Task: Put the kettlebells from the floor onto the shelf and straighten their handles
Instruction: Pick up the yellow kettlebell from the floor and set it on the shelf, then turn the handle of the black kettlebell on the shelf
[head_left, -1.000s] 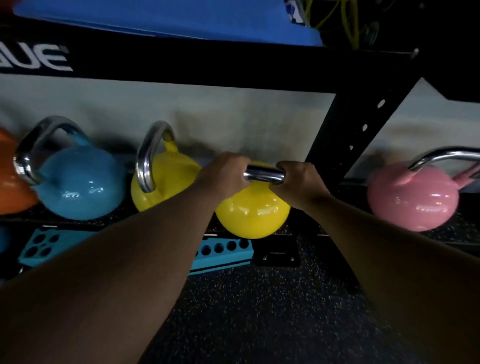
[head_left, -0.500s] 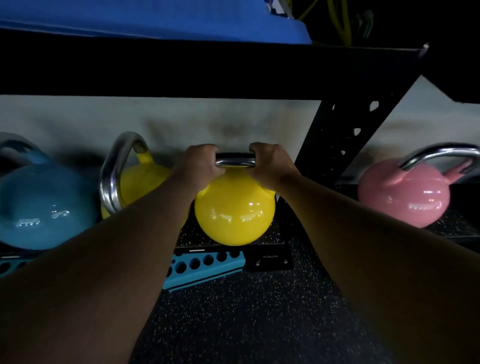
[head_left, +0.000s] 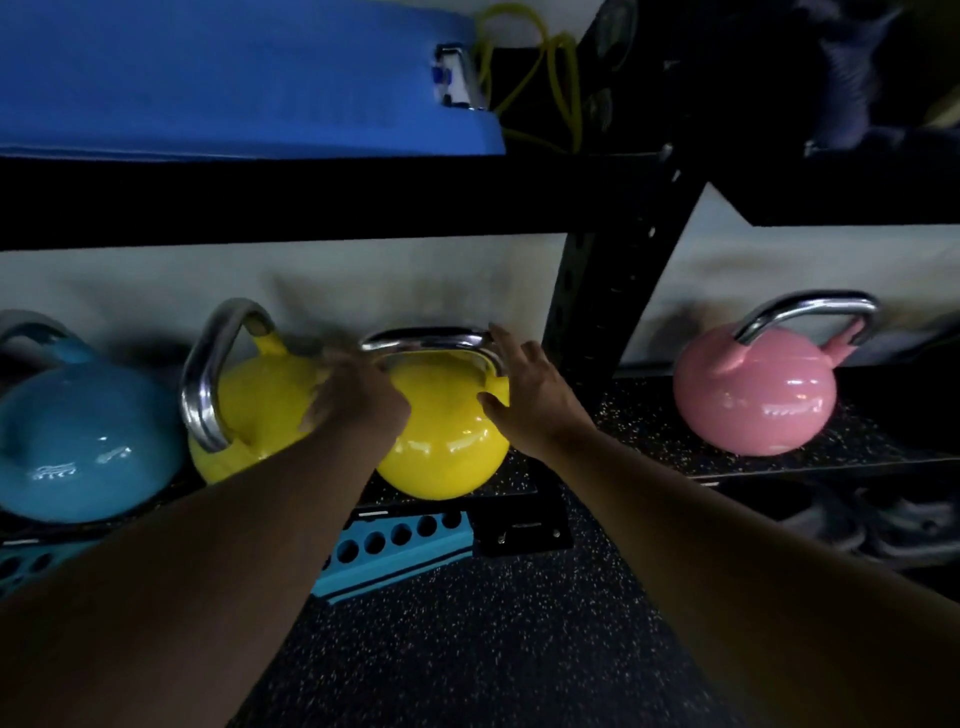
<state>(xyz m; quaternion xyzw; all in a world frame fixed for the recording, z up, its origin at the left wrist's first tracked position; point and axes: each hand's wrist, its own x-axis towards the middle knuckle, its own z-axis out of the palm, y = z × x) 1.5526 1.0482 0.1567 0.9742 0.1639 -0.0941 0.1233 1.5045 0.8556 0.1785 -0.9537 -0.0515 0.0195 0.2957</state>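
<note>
A yellow kettlebell with a chrome handle sits on the low speckled shelf, its handle running left to right. My left hand is blurred, fingers loose, just off the handle's left end. My right hand is open with fingers spread by the handle's right end, fingertips near it. A second yellow kettlebell stands to the left with its handle turned edge-on. A blue kettlebell is at far left, a pink kettlebell on the right shelf section.
A black perforated upright stands just right of my right hand. A black beam crosses overhead with a blue mat on it. A teal perforated bracket lies under the shelf. Dark shapes sit under the right shelf.
Both hands gripped the yellow kettlebell's handle and set it back onto the shelf. Now the fingers have come off the handle and are apart.
</note>
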